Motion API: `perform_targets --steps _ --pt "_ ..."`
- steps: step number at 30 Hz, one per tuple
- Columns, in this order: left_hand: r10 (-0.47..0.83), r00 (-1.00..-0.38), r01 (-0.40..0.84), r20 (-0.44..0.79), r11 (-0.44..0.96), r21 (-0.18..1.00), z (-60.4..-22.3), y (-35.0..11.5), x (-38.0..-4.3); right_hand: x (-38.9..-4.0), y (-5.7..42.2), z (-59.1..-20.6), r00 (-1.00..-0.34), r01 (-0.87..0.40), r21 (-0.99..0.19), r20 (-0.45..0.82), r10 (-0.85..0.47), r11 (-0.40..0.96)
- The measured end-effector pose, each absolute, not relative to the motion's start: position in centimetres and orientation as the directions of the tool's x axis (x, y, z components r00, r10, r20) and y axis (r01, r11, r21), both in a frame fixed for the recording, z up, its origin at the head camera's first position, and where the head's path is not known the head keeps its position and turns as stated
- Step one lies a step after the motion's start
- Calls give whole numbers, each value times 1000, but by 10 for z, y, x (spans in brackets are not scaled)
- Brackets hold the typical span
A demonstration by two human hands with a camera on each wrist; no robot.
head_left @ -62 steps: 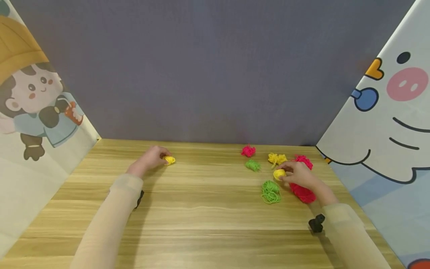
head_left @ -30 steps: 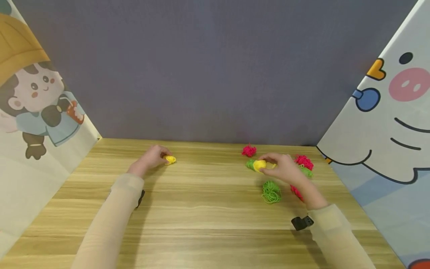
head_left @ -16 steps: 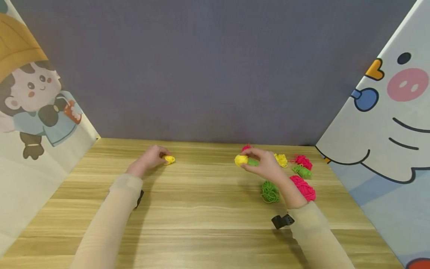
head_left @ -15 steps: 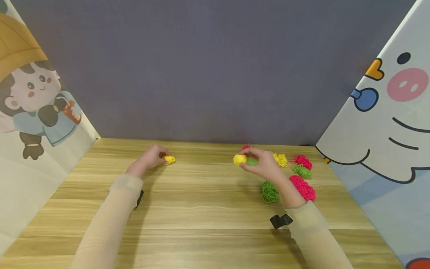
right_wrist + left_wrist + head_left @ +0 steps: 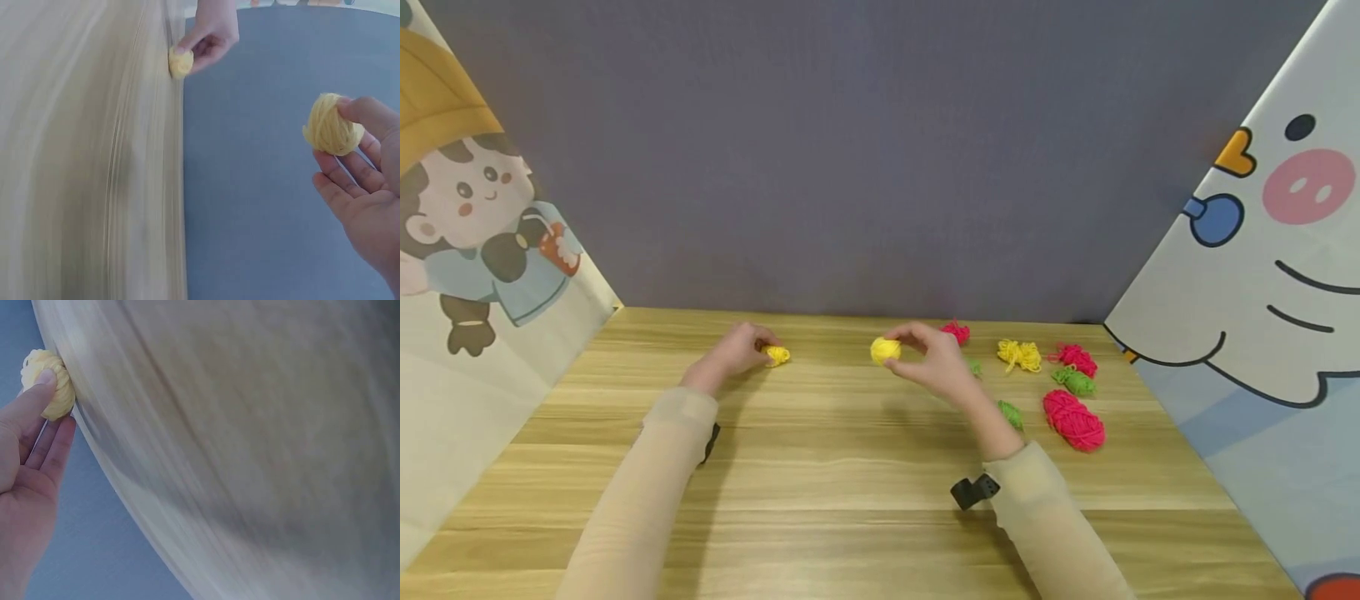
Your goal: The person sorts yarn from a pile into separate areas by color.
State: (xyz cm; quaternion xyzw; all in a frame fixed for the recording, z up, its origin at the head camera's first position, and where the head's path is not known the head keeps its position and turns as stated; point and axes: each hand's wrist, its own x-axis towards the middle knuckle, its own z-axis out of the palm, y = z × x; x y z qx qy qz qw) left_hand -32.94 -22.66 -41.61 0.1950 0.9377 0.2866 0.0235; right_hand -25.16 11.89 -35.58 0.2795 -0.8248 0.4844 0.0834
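Note:
My left hand (image 5: 732, 354) pinches a small yellow ball of yarn (image 5: 778, 356) on the wooden table, near its back edge. The left wrist view shows the thumb lying across that yarn (image 5: 56, 387), fingers behind it. To the right, my right hand (image 5: 934, 360) holds a second yellow yarn ball (image 5: 885, 351) between thumb and fingertips. In the right wrist view this ball (image 5: 334, 128) is raised above the table, apart from the left hand (image 5: 215, 31) and its yarn.
Toward the table's right lie a yellow yarn bundle (image 5: 1019, 355), pink bundles (image 5: 956, 332) (image 5: 1077, 360), a green bundle (image 5: 1074, 381) and a larger pink skein (image 5: 1074, 420). More green yarn (image 5: 1011, 414) is partly hidden behind the right arm. A grey panel (image 5: 865, 167) closes off the back.
My right hand has carried its yellow yarn ball leftward from among the right-hand bundles, over the green one, toward the left hand. The left hand has stayed in place on its yarn.

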Motion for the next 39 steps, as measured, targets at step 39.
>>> perform_targets --steps 39 --pt "421 -902 412 93 778 475 -413 -228 -330 -280 -13 -408 -928 -295 -923 214 -305 248"
